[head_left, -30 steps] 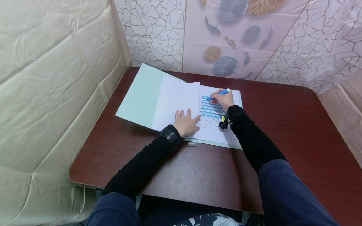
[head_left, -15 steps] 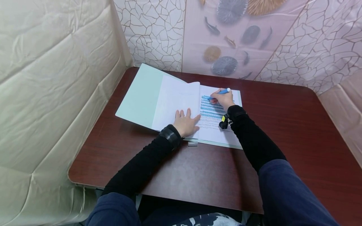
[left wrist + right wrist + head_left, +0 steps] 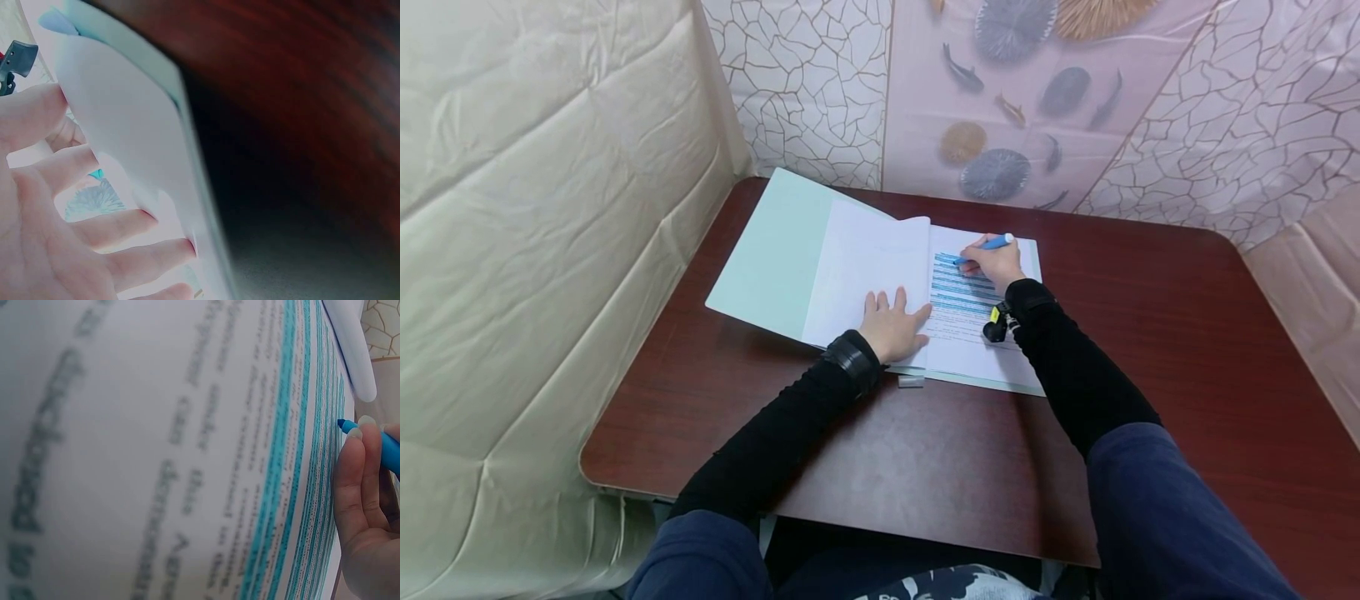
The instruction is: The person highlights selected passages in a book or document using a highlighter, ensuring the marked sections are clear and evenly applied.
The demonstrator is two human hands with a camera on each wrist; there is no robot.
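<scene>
My right hand [image 3: 995,265] pinches a blue highlighter [image 3: 997,242] with a white end, its tip on the upper part of the printed page [image 3: 970,350]. In the right wrist view the dark blue tip of the highlighter [image 3: 387,449] meets blue-marked lines of text; the lower lines are unmarked. My left hand [image 3: 895,329] rests with spread fingers on the blank left-hand sheet [image 3: 868,258], its thumb side near the fold. In the left wrist view the fingers [image 3: 140,262] lie straight against the sheet. Both papers sit in an opened pale green folder [image 3: 775,250].
A small grey piece [image 3: 912,382] lies just below the folder's front edge. The dark reddish wooden table [image 3: 1187,350] reaches out to the right and front. Patterned cloth [image 3: 1000,100] hangs behind it, and a cream padded cover [image 3: 550,208] stands along the left.
My right hand has shifted very slightly to the right along the upper text, taking the highlighter with it. The left hand and the folder have stayed put.
</scene>
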